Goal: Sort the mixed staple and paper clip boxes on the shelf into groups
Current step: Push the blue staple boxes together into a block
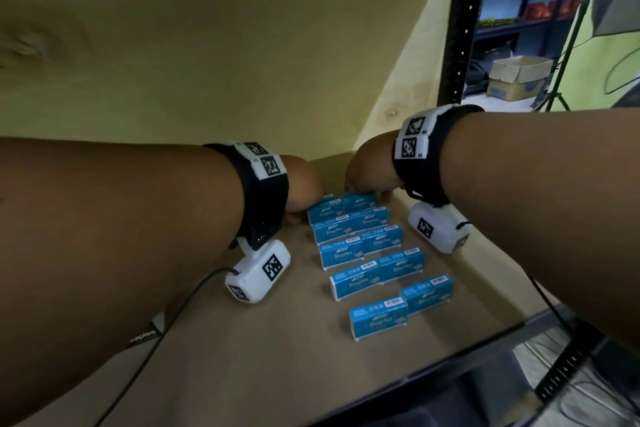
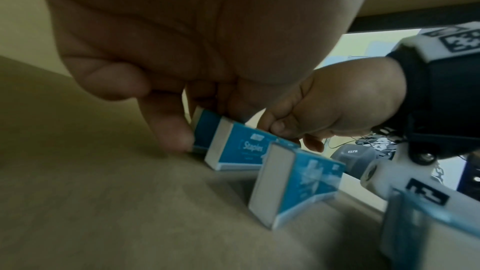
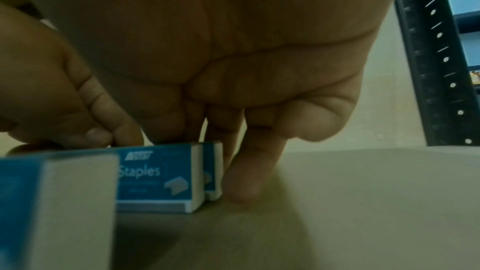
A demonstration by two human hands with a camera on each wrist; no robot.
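Note:
Several blue "Staples" boxes (image 1: 377,270) stand in paired rows down the wooden shelf (image 1: 270,364). Both hands reach to the rearmost row. My left hand (image 1: 304,189) curls over the left end of a back box (image 2: 207,132); one finger (image 2: 171,132) presses its end face while the thumb comes down on top. My right hand (image 1: 367,168) is at the right end of the back boxes (image 3: 214,171), with one finger (image 3: 249,174) straight down against the end and touching the shelf, and the other fingers behind. A second box (image 3: 158,176) stands just in front.
A black box (image 1: 145,336) printed "staples" peeks out under my left forearm. The shelf's back and side walls close in behind the hands. A black perforated upright (image 1: 460,28) stands at the right, and the shelf's metal front edge (image 1: 491,347) runs below the boxes.

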